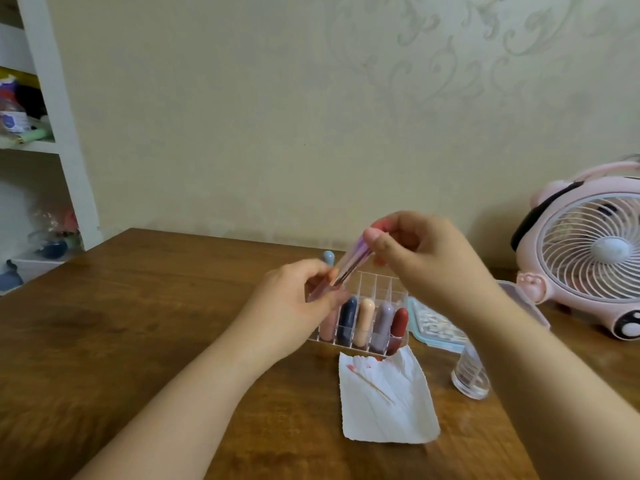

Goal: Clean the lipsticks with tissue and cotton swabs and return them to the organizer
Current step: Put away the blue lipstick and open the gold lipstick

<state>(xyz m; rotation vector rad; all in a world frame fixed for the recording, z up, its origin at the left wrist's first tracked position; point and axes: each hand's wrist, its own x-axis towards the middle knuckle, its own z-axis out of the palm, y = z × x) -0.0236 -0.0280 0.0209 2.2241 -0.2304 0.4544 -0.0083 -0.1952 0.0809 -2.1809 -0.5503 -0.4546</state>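
Observation:
Above the clear organizer [381, 289], both my hands hold one slim pink lipstick tube [348, 263], tilted. My left hand [301, 299] pinches its lower end, and my right hand [415, 251] grips its upper end. Several capsule-shaped lipsticks [365, 322] in pink, navy, peach, mauve and red stand in the organizer's front row. A white tissue [386, 400] with red smears lies in front of the organizer, with a cotton swab [375, 384] on it. A pale blue lipstick [328, 258] stands behind my left hand.
A pink table fan [588, 251] stands at the right. A teal-rimmed box of cotton swabs [438, 329] and a small clear bottle [471, 374] sit right of the organizer, partly behind my right forearm. White shelves [38, 147] stand at the left. The wooden table [138, 323] meets the wall.

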